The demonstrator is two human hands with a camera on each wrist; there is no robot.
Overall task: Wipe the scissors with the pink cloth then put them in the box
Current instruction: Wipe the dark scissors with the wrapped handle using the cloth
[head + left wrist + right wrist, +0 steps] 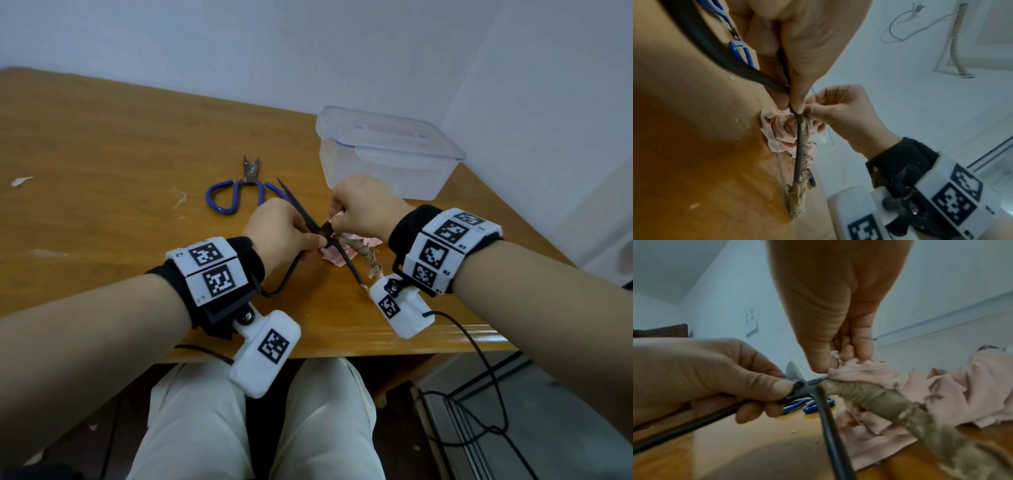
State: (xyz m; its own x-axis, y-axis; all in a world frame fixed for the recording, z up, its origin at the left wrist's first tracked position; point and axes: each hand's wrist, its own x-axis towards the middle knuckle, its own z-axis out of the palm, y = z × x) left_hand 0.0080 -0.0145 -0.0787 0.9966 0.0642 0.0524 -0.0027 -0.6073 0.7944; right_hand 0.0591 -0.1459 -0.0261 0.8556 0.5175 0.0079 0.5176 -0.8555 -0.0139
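Observation:
My left hand (317,241) pinches a pair of black scissors (301,209) at the pivot and holds them just above the wooden table (102,154). Their blades point away from me. One handle is bare black and the other handle (890,404) is wrapped in tan cloth strips. My right hand (337,222) pinches a bunch of the pink cloth (941,386) against the blade beside the pivot. The rest of the cloth lies crumpled on the table under the scissors (800,146). The clear plastic box (387,164) stands behind my right hand with its lid on.
A second pair of scissors with blue handles (236,192) lies on the table behind my left hand, blades pointing away. Small scraps (20,181) dot the tabletop. The table's front edge (376,342) is close under my wrists, and black cables (489,394) hang at the right.

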